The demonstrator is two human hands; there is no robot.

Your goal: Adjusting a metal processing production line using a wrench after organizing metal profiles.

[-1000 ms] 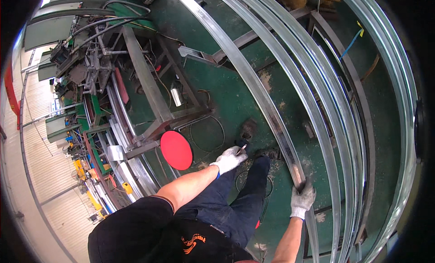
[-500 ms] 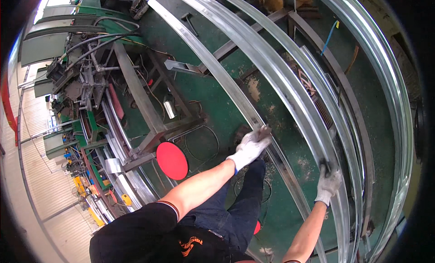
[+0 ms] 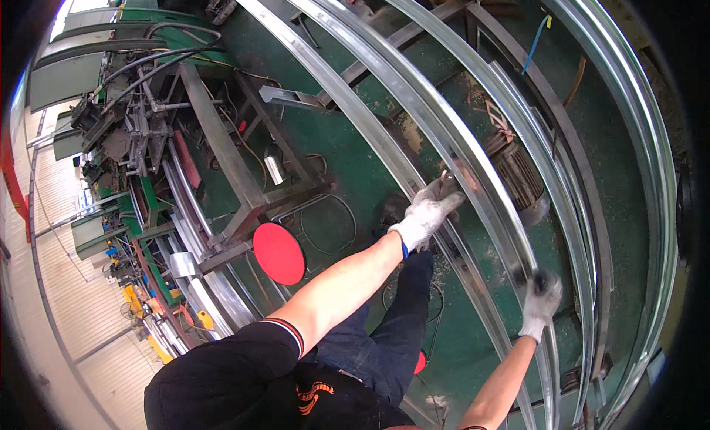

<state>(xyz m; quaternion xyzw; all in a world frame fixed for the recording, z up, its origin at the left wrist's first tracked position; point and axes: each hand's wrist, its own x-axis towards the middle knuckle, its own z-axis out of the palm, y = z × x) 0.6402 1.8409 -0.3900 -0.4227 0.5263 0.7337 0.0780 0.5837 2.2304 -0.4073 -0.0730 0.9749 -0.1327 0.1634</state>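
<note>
Two long curved metal profiles run from the far left toward the lower right. My left hand, in a white work glove, lies over the nearer profile. Its bent fingers reach the edge of the second, wider profile and appear closed on it; the fingertips are partly hidden. Farther down that second profile, my right hand, also gloved with dark fingertips, is closed around it. The profile's lower end passes under the right wrist and out of the picture.
More curved profiles rest on a dark steel frame to the right, with a shiny bundle beyond. A ribbed motor shows between profiles. Left are a red round stool, a steel stand and a machine with hoses.
My left hand has shifted right from the nearer profile to the second one. That second profile has moved left, away from the others, uncovering more of the motor. My right hand has dropped slightly.
</note>
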